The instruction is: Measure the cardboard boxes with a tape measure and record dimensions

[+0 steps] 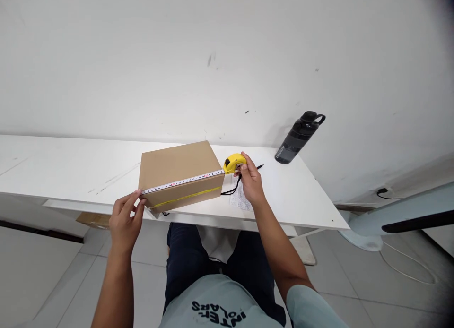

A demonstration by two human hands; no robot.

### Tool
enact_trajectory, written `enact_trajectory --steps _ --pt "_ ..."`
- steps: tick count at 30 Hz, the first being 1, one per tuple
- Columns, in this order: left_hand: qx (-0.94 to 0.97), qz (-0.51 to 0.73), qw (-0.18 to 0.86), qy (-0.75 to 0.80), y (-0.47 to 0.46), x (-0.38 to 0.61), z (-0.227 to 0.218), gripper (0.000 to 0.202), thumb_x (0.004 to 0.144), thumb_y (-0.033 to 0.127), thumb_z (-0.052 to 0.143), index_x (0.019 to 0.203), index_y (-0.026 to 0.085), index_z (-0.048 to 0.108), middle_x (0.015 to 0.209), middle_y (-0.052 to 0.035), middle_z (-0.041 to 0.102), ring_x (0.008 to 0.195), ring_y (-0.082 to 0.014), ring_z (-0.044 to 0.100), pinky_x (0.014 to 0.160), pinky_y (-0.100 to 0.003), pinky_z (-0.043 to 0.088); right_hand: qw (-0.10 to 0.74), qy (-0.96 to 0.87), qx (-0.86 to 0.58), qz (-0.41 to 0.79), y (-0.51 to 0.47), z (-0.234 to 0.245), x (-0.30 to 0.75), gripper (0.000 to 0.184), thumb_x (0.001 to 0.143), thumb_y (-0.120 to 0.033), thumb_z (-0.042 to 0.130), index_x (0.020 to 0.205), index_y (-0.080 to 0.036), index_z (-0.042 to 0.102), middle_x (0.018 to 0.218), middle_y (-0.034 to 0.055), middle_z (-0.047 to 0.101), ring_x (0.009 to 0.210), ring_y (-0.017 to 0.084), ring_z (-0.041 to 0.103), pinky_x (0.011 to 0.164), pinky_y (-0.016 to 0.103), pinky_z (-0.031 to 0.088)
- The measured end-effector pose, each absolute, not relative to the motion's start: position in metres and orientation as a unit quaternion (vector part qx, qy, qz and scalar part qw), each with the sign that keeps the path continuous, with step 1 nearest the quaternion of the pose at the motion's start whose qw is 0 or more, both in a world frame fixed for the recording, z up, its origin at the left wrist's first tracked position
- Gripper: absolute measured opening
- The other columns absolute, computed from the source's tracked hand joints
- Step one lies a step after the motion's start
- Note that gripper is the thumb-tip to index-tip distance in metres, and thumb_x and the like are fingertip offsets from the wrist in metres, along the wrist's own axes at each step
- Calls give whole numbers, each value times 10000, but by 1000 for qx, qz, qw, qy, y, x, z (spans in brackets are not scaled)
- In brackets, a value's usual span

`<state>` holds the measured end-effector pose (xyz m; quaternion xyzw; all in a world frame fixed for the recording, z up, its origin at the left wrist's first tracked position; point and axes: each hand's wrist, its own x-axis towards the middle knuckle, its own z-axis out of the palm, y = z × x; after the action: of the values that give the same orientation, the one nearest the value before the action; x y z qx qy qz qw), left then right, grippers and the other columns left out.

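A brown cardboard box [177, 165] sits on the white table. The white blade of a yellow tape measure [232, 162] lies along the box's near top edge. My right hand [251, 179] is closed on the tape measure's case, just past the box's right corner. At the left corner, my left hand [127, 217] pinches the blade's end between its fingers against the box. A yellow strip [187, 195] runs across the box's near side. The tape's black wrist cord [232, 191] hangs below my right hand.
A dark water bottle [297, 138] stands at the back right of the white table [298, 191]. Under my right hand lies a paper with writing [241, 199], and a black pen [260, 167] shows beyond it. The wall borders the table's far edge.
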<state>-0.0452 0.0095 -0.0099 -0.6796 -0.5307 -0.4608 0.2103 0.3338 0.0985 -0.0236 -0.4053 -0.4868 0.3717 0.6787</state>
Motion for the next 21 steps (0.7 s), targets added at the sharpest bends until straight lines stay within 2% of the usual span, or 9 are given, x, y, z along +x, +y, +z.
enact_trajectory --steps 3,6,9,13,15,17,19,21 --pt "-702 -434 247 -508 -1 -41 3 336 935 200 675 1265 260 662 1012 -55 753 688 -135 650 685 -295 535 687 -473 -408 371 83 -15 334 555 929 -586 608 1400 -292 620 1204 66 676 841 169 625 840 360 550" --pt "-753 -413 259 -443 -18 -9 11 556 888 148 729 1391 290 537 927 -21 779 713 -172 685 772 -357 545 722 -433 -387 377 52 -14 332 522 900 -574 658 1333 -283 657 1266 80 662 998 210 642 885 367 545" --pt "-821 -413 183 -349 -31 49 5 733 882 108 728 1483 348 383 894 16 786 727 -162 712 936 -423 551 740 -390 -384 390 11 -25 320 467 873 -558 702 1244 -275 698 1244 82 676 1059 234 640 899 377 536" --pt "-840 -448 102 -289 -35 124 -21 728 930 160 673 1514 368 292 832 22 774 656 -153 693 925 -432 557 717 -340 -387 468 -33 -41 298 426 870 -581 697 1186 -295 718 1159 69 709 979 225 661 868 383 547" --pt "-826 -477 94 -284 -39 147 -32 777 918 222 703 1549 316 259 868 -31 767 812 -202 725 939 -455 553 703 -305 -381 518 -42 -47 294 424 875 -593 685 1188 -309 715 1087 51 719 910 204 663 827 358 550" --pt "-817 -486 105 -293 -44 152 -38 868 884 367 751 1574 271 235 1055 -127 748 1094 -279 685 993 -514 526 700 -269 -383 539 -45 -53 296 423 871 -611 678 1156 -301 723 1039 39 717 871 192 655 784 329 545" --pt "-810 -472 140 -319 -44 139 -36 930 836 516 766 1575 275 256 1297 -201 648 1334 -344 538 1056 -578 476 689 -243 -396 556 -46 -64 299 433 860 -618 680 1120 -276 735 947 31 705 798 181 634 706 298 525" --pt "-791 -445 196 -371 -34 105 -25 899 808 540 785 1548 297 337 1444 -214 530 1463 -378 384 1123 -614 406 655 -217 -396 606 -46 -80 298 454 835 -594 705 1133 -253 741 794 6 657 661 158 571 595 270 471"
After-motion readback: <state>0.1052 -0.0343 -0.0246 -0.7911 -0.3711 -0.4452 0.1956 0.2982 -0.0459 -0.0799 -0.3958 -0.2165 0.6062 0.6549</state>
